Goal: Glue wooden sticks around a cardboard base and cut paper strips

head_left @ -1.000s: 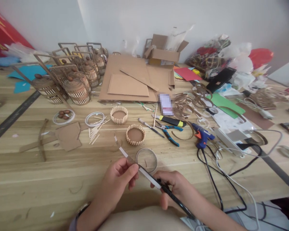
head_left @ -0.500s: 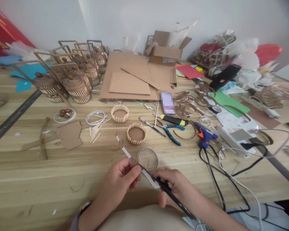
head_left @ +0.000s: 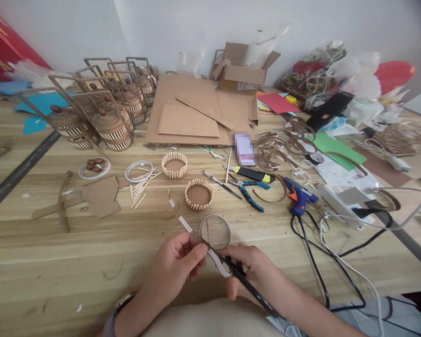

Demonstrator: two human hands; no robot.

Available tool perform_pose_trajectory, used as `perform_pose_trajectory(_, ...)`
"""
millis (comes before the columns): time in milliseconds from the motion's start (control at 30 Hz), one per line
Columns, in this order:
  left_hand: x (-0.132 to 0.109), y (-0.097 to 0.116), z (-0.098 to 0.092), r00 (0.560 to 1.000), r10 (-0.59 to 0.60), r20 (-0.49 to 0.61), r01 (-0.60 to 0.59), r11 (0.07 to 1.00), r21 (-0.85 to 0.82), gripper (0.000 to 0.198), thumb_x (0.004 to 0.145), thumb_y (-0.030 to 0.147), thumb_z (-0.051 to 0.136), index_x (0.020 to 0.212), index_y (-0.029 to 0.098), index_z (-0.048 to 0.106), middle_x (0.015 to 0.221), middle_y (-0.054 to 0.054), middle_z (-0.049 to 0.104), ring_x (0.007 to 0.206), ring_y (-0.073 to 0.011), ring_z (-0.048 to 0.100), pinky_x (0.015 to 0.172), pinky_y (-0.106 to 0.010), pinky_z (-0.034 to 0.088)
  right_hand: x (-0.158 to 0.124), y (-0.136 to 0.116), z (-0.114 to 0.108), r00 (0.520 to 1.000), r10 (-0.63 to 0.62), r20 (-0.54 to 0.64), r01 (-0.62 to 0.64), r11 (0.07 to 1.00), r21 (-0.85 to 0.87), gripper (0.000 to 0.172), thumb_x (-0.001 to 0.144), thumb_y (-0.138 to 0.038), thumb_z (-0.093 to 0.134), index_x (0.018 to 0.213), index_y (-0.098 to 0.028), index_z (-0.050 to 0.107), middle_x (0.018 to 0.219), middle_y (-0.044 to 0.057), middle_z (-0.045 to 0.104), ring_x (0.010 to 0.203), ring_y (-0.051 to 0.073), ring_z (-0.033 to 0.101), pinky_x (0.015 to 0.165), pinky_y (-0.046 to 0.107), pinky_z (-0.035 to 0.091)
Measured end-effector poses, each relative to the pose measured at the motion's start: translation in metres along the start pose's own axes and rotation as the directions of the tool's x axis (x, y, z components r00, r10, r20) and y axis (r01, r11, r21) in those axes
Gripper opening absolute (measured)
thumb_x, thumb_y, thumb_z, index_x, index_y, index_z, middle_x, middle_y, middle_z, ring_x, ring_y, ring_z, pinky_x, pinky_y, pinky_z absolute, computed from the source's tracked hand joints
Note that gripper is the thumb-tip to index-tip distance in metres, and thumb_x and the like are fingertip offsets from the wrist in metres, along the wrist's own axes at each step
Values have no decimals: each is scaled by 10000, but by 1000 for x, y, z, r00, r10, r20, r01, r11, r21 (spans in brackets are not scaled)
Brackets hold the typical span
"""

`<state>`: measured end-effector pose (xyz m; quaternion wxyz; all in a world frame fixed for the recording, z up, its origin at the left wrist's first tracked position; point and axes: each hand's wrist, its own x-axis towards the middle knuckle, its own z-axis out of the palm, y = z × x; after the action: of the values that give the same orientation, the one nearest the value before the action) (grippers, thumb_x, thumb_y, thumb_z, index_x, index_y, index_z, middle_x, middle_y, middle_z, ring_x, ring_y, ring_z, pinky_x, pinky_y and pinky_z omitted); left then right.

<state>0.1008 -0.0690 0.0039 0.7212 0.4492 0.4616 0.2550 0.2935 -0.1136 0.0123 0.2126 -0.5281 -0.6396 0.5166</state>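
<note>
My left hand (head_left: 178,262) pinches a thin strip with white paper-like patches (head_left: 185,223) between thumb and fingers. One end of the strip reaches up and left over the table; its white tail curls down towards my other hand. In my right hand (head_left: 254,269) are long black-handled scissors (head_left: 247,283), partly hidden by the fingers, with their front end against the strip by my left thumb. Just beyond the hands lies a pale ring (head_left: 229,229). Two small round trays edged with upright sticks, a nearer one (head_left: 199,195) and a farther one (head_left: 174,166), stand behind it.
To the right lie pliers (head_left: 250,199), a utility knife (head_left: 254,174) and a blue glue gun (head_left: 300,199) with trailing cables. Lidded baskets with tall handles (head_left: 112,128) stand at the back left. Cardboard sheets (head_left: 187,121) and loose sticks (head_left: 139,193) are also on the table.
Both hands keep almost the same position and grip. The white tail of the strip has shifted slightly left by the scissors.
</note>
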Motion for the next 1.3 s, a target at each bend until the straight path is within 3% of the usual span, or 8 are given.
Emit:
perform_pose_trajectory(267,2,2,-4,997,51,50,-48,997,-58,478,682,624,715,697,163,589,600,17,578,490,-97,517,467,-209,424,-2,8,1,998,50,-37,-50,999,7,360,765,-528,697,809,-170,685,595,-34,580,623,147,510,573,223,381)
perform_pose_trajectory(467,2,7,-4,995,51,-88,-67,980,-188,449,699,584,730,640,176,551,573,23,580,470,-81,490,428,-179,384,-4,19,0,998,49,-33,-50,998,-29,340,720,-500,732,804,-173,690,626,-40,564,641,149,508,587,222,382)
perform_pose_trajectory(733,0,6,1,995,69,-76,-81,982,-170,429,691,557,760,660,154,616,611,-20,664,523,-117,595,499,-213,472,-5,-3,-3,999,38,-17,-39,998,-55,242,776,-408,698,829,-173,685,590,-31,592,648,156,524,629,229,399)
perform_pose_trajectory(900,-1,5,1,991,87,-106,-103,981,-162,422,704,553,753,665,155,620,609,-18,665,533,-121,601,513,-218,478,-6,-5,-4,999,45,-30,-48,990,-131,294,739,-417,747,877,-166,682,712,-4,647,649,149,522,610,231,383)
perform_pose_trajectory(1133,0,5,1,989,97,-111,-115,978,-174,406,718,543,750,685,156,631,628,-17,676,543,-122,609,531,-222,491,-7,-6,-6,998,5,-57,-20,966,-257,354,715,-491,773,870,-189,670,682,5,648,619,158,540,589,238,375)
perform_pose_trajectory(1300,-1,6,1,985,105,-140,-126,980,-156,401,719,539,750,686,156,638,626,-20,685,548,-126,620,536,-225,507,-6,-11,-6,997,40,-62,-58,944,-326,195,738,-240,688,924,-183,673,697,6,652,606,149,543,589,230,380)
